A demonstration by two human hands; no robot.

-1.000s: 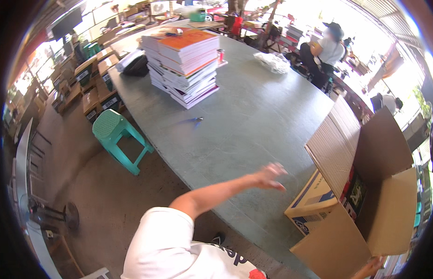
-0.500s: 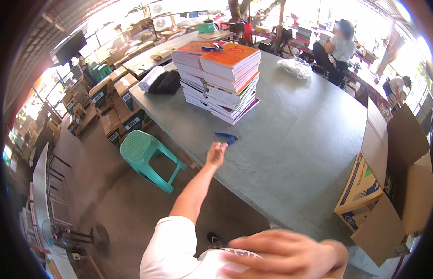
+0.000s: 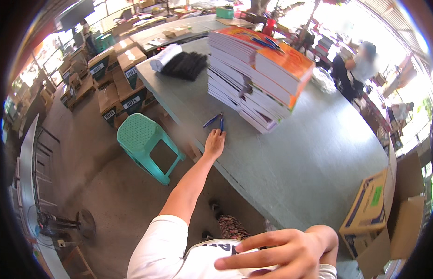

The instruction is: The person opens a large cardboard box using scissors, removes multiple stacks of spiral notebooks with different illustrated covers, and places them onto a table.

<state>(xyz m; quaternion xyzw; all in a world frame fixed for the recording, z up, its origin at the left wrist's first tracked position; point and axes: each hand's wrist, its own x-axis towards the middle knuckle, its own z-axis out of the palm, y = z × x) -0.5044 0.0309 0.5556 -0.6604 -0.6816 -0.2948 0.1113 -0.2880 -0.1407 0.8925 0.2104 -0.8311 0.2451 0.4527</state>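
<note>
My left hand point(image 3: 214, 143) reaches over the near left edge of the grey table point(image 3: 295, 153). Its fingers are closed on one handle end of a blue-handled hand tool point(image 3: 221, 122), like pliers or nippers, spread in a V on the tabletop. Close in front of my white shirt, my right hand point(image 3: 291, 253) hangs with its fingers apart and nothing in it. Past the tool rises a tall double stack of books point(image 3: 272, 76) with orange covers on top. A second blue-handled tool point(image 3: 268, 43) lies on that stack.
A black bundle point(image 3: 186, 66) with a white roll lies left of the books. By the table's left edge stands a green plastic stool point(image 3: 139, 135). An open carton point(image 3: 365, 204) is at the right. Several boxes point(image 3: 119, 95) are piled behind the stool. A person point(image 3: 360, 67) sits beyond the table.
The view has shifted, bringing the books nearer and to the right. The blue-handled tool has turned in my left hand, its joint now pointing away from me. My right hand's fingers have spread.
</note>
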